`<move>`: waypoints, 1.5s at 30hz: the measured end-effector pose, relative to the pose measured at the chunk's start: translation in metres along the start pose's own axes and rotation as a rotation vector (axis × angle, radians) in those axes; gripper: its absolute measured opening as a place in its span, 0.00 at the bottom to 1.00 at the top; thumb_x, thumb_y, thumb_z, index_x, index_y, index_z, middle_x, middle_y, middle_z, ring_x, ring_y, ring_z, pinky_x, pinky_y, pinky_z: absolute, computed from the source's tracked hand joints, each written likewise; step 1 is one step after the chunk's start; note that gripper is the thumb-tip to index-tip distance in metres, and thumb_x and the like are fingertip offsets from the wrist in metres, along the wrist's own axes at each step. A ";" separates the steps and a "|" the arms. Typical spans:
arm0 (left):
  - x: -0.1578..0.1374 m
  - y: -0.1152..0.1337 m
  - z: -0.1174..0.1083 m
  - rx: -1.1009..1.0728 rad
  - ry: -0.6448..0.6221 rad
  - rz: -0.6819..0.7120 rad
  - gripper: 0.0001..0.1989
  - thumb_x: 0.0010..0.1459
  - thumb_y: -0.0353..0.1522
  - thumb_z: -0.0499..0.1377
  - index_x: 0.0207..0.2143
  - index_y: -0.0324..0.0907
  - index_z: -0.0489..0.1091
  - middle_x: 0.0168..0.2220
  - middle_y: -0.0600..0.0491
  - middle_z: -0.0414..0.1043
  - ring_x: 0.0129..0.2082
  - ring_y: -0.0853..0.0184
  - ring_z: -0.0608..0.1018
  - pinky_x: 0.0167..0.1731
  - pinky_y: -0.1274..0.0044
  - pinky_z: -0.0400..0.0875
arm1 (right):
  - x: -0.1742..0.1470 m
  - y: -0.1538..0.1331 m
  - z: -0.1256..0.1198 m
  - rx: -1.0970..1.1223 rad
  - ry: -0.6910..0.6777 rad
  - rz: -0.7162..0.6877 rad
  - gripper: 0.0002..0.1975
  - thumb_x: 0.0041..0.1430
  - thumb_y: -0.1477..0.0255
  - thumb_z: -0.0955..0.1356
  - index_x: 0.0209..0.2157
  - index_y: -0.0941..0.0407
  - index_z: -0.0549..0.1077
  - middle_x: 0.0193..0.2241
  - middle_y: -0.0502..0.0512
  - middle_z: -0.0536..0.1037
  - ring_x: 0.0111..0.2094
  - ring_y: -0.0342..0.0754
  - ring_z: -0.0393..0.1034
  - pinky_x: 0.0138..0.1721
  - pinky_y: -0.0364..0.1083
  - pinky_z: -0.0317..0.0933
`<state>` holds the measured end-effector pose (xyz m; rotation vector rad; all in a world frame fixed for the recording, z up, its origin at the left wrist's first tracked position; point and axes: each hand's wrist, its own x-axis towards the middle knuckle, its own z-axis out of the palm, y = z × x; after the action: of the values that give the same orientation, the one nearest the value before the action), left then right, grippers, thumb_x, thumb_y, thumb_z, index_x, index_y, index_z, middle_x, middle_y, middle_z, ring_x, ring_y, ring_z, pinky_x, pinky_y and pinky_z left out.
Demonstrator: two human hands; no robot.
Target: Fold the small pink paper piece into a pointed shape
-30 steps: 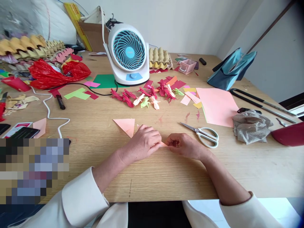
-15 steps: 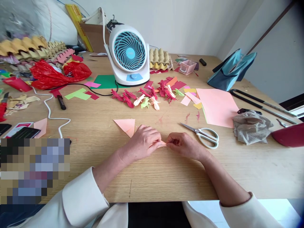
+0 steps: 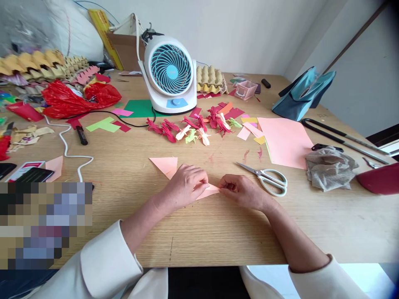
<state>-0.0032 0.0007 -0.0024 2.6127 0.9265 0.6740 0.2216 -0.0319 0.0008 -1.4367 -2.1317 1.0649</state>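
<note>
Between my two hands, low over the table, is a small folded piece of light pink paper (image 3: pixel 210 191). My left hand (image 3: pixel 188 182) is closed on its left part, thumb on top. My right hand (image 3: pixel 239 189) pinches the paper's narrow right tip. The fingers hide the rest of its shape. A flat pink paper triangle (image 3: pixel 165 164) lies just beyond my left hand. White-handled scissors (image 3: pixel 270 178) rest beside my right hand, their blades pointing up and left.
Folded red, pink and green paper figures (image 3: pixel 193 126) lie before a white and blue fan (image 3: pixel 171 74). A large pink sheet (image 3: pixel 283 139) and crumpled grey cloth (image 3: pixel 330 168) are on the right. A red plastic bag (image 3: pixel 75 99) and a white cable (image 3: pixel 67 145) lie left.
My left hand has shifted slightly left along the pink paper, and more of it shows between my hands. The right hand keeps its pinch on the tip.
</note>
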 end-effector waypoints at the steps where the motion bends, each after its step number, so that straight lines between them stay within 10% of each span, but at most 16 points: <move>1: 0.000 0.001 0.000 -0.006 0.003 -0.004 0.07 0.59 0.25 0.57 0.28 0.41 0.64 0.28 0.57 0.71 0.30 0.69 0.72 0.35 0.75 0.60 | 0.000 0.000 0.001 0.005 0.006 0.002 0.06 0.59 0.70 0.65 0.30 0.56 0.72 0.26 0.49 0.72 0.26 0.42 0.62 0.28 0.42 0.54; 45: -0.002 0.002 0.004 -0.093 -0.082 -0.091 0.08 0.60 0.31 0.62 0.27 0.42 0.70 0.26 0.60 0.74 0.30 0.70 0.74 0.37 0.74 0.59 | 0.001 0.002 0.005 0.074 0.008 -0.002 0.09 0.61 0.67 0.66 0.30 0.56 0.73 0.25 0.48 0.72 0.26 0.40 0.61 0.27 0.41 0.54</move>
<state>-0.0019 -0.0025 -0.0055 2.4801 0.9595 0.5685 0.2190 -0.0324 -0.0041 -1.4029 -2.0651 1.1231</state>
